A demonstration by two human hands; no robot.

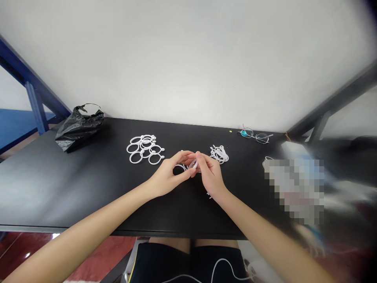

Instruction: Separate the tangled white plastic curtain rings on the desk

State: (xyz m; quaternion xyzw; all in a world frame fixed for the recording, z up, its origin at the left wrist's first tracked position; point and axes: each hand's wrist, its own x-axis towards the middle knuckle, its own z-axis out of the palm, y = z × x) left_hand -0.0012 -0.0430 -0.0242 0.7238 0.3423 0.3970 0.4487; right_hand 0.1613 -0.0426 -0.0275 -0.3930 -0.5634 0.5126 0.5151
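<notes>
Both hands meet over the middle of the black table (97,188). Between them is a white plastic ring (193,164), gripped by the fingertips of my left hand (172,173) and my right hand (209,173). The fingers partly cover it. Another white ring (179,169) shows below, behind the left hand's thumb. Left of the hands lies a group of white rings with small round tabs (144,149). To the right is a tangled heap of small white hook-like pieces (219,154). A few white bits (209,195) peek out beside my right wrist.
A black plastic bag (79,127) stands at the back left. Eyeglasses (255,135) lie at the back right, near a small yellow scrap (230,131). A blurred, partly pixelated plastic package (294,188) lies on the right. A white cable (224,261) hangs over my lap.
</notes>
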